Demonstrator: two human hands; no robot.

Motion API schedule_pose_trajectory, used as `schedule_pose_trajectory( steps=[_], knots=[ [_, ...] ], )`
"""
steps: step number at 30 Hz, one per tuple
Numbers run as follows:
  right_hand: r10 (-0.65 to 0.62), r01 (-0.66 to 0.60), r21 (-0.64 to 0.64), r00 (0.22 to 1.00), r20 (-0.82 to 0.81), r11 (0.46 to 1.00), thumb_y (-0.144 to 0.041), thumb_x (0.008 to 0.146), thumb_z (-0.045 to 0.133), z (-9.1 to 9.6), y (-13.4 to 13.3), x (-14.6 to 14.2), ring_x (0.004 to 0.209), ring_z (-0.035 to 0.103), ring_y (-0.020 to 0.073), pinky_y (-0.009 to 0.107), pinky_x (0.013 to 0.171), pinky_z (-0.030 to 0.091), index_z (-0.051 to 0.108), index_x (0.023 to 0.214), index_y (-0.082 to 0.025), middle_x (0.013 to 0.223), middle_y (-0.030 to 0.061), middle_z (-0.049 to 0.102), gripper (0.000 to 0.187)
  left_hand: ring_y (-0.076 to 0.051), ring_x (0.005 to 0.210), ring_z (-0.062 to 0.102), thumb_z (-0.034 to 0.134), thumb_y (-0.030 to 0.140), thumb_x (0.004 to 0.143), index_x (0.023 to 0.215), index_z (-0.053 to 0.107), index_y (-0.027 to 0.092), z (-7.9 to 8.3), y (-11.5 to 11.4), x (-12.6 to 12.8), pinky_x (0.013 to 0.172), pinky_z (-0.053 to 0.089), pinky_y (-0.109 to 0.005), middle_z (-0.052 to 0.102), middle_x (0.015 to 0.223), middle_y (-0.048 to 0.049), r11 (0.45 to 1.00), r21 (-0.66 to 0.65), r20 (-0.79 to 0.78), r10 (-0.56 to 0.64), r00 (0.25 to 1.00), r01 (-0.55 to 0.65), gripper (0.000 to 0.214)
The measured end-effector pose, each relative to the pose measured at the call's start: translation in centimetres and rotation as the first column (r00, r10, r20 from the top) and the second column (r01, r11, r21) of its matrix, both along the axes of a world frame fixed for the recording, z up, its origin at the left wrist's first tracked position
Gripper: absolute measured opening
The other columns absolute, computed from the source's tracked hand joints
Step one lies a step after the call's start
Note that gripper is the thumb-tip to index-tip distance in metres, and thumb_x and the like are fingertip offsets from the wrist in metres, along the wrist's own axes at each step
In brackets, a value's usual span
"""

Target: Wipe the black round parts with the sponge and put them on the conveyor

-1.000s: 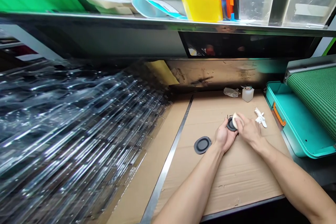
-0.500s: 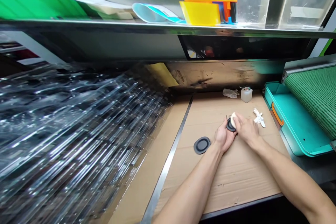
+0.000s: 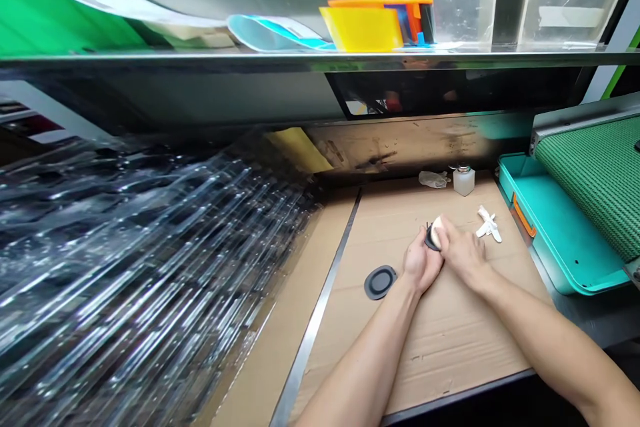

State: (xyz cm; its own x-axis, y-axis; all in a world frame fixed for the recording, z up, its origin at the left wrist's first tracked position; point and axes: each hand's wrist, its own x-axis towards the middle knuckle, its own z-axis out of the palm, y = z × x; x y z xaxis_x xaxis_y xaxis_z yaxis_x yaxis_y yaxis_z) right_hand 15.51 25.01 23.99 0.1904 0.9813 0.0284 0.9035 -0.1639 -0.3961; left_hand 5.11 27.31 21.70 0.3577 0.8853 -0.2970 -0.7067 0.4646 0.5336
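My left hand (image 3: 420,263) holds a small dark grey round part (image 3: 430,240) above the cardboard sheet (image 3: 465,340). In my right hand (image 3: 465,253) is a cream-coloured round pad (image 3: 437,232), pinched and pressed against the dark part. The fingers hide much of both. A second dark grey round part (image 3: 380,281), with a raised ring, lies flat on the cardboard to the left of my left hand. A white crumpled strip (image 3: 489,224) lies just beyond my right hand.
Farther back stand a small translucent bottle (image 3: 464,181) and a crumpled clear plastic piece (image 3: 434,179). Stacked clear plastic trays (image 3: 150,267) fill the left. On the right are a teal bin (image 3: 570,230) and a green conveyor belt (image 3: 595,167). A metal shelf edge (image 3: 280,61) crosses above.
The view has shifted slightly, so most things appear a little farther left. The cream pad has tilted slightly against the dark part; both hands keep their hold.
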Motion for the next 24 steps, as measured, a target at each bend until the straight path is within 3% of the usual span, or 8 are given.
schedule_pose_trajectory(
  steps=[3, 6, 12, 17, 20, 24],
  knots=[
    [-0.073, 0.085, 0.131, 0.993, -0.095, 0.988, -0.053, 0.104, 0.037, -0.1, 0.8, 2.3, 0.107, 0.067, 0.0281, 0.039, 0.095, 0.047, 0.055, 0.145, -0.032, 0.112, 0.0103, 0.074, 0.05, -0.024, 0.118, 0.066, 0.036, 0.035, 0.106, 0.108, 0.07, 0.014, 0.2, 0.0, -0.3, 0.104, 0.054, -0.043, 0.071, 0.121, -0.0132, 1.0, 0.011, -0.013, 0.002, 1.0, -0.002, 0.039],
    [-0.074, 0.126, 0.244, 0.975, -0.209, 0.962, -0.053, 0.103, 0.037, -0.5, 1.3, 4.1, 0.117, 0.063, 0.0266, 0.036, 0.098, 0.046, 0.056, 0.142, -0.027, 0.124, 0.0094, 0.07, 0.051, -0.027, 0.116, 0.067, 0.036, 0.038, 0.106, 0.106, 0.069, 0.012, 0.4, 0.2, -0.8, 0.098, 0.058, -0.042, 0.07, 0.125, -0.0165, 0.997, -0.008, -0.023, -0.072, 0.997, 0.072, 0.042],
    [-0.171, 0.223, 0.181, 0.948, -0.267, 0.958, -0.055, 0.103, 0.037, -1.3, 1.7, 5.0, 0.111, 0.065, 0.028, 0.037, 0.092, 0.048, 0.055, 0.141, -0.023, 0.125, 0.0111, 0.069, 0.053, -0.032, 0.122, 0.065, 0.037, 0.043, 0.103, 0.115, 0.065, 0.012, 0.7, -0.2, -1.3, 0.091, 0.059, -0.043, 0.064, 0.134, -0.022, 0.996, -0.001, -0.032, -0.086, 0.996, 0.086, 0.044],
    [-0.156, 0.192, 0.164, 0.965, -0.212, 0.967, -0.054, 0.103, 0.037, -1.5, 1.7, 5.0, 0.11, 0.065, 0.0273, 0.037, 0.092, 0.047, 0.057, 0.139, -0.024, 0.125, 0.011, 0.069, 0.051, -0.03, 0.101, 0.072, 0.054, 0.019, 0.089, 0.1, 0.063, 0.012, 1.2, 0.9, -2.3, 0.069, 0.059, -0.034, 0.071, 0.116, -0.0211, 0.989, 0.125, -0.244, -0.052, 0.968, 0.085, 0.017],
    [-0.128, 0.157, 0.152, 0.975, -0.183, 0.976, -0.053, 0.103, 0.037, -1.6, 1.6, 4.8, 0.108, 0.066, 0.0278, 0.037, 0.09, 0.047, 0.06, 0.134, -0.025, 0.12, 0.0106, 0.071, 0.048, -0.021, 0.077, 0.069, 0.066, 0.018, 0.08, 0.095, 0.061, 0.018, 1.8, 3.9, -4.9, 0.059, 0.057, -0.029, 0.071, 0.096, -0.0098, 0.965, 0.22, -0.531, -0.002, 0.847, 0.141, 0.015],
    [-0.084, 0.108, 0.153, 0.984, -0.157, 0.982, -0.05, 0.104, 0.037, -1.6, 1.5, 4.5, 0.106, 0.066, 0.0269, 0.036, 0.088, 0.046, 0.066, 0.124, -0.023, 0.114, 0.0105, 0.073, 0.044, -0.014, 0.066, 0.058, 0.076, 0.021, 0.071, 0.1, 0.068, 0.018, 2.5, 9.3, -9.5, 0.054, 0.054, -0.025, 0.065, 0.089, -0.0057, 0.932, 0.249, -0.881, 0.104, 0.462, 0.264, 0.031]
  ],
)
